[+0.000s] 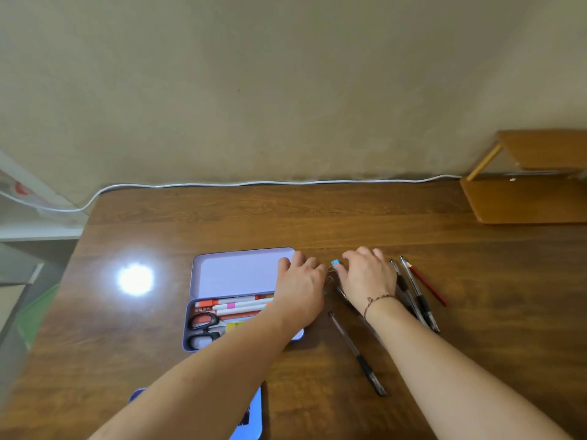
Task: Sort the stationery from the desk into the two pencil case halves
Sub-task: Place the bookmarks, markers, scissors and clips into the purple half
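Sorting partly done. The open pencil case (241,300) at 9 o'clock of the hands holds markers (235,306) and scissors (205,328) in its near half; its far half looks bare. Left hand (300,287) rests on the case with relaxed fingers. Right hand (368,274) has its fingers curled onto a small blue item (335,263); a firm pinch cannot be told. Pens (416,296) and a red pencil (428,285) remain on the bench (349,217) at 3 o'clock, one pen (357,354) at 6.

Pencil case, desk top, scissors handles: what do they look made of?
Pencil case: likely thin painted metal, lilac satin finish, with rolled rim and rounded corners; could be plastic.
Desk top: wood or wood-look laminate, brown grain, glossy, since it mirrors a lamp glare.
Scissors handles: look like black moulded plastic, smooth loops.
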Demonstrator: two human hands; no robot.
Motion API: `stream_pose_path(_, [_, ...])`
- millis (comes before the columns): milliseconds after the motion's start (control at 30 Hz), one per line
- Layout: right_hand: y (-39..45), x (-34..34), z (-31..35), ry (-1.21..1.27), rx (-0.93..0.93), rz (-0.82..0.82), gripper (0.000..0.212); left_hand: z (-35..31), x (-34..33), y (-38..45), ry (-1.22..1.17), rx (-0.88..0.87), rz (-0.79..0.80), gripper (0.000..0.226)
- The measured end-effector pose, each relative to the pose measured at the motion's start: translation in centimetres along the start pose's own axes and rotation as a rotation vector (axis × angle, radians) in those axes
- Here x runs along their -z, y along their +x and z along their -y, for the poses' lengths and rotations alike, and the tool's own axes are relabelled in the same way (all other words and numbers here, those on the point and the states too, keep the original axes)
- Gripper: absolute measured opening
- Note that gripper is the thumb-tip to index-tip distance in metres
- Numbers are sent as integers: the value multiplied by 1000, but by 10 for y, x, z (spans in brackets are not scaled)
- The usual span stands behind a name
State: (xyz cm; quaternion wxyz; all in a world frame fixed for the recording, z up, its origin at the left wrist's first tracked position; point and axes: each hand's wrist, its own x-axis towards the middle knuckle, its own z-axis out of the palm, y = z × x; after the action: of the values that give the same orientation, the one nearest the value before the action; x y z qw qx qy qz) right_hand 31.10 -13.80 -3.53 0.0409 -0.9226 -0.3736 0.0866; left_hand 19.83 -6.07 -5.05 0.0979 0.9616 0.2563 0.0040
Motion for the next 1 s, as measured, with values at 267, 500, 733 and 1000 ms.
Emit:
stream_pose_path(267, [4,-8,1,124,-72,-69,17,-8,8,-1,41,27,66,27])
stream_pose_path(500, [8,-14,-14,295,-94,-81,25,-13,6,-5,-23,48,70,28])
stream_pose_path(733, [18,-16,-5,-54,249,35,45,-12,-7,-15,-175,-48,-87,25])
stream_pose_path(1000, [11,-19,-11,132,199,-33,16,32,10,-40,-692,-81,-237,28])
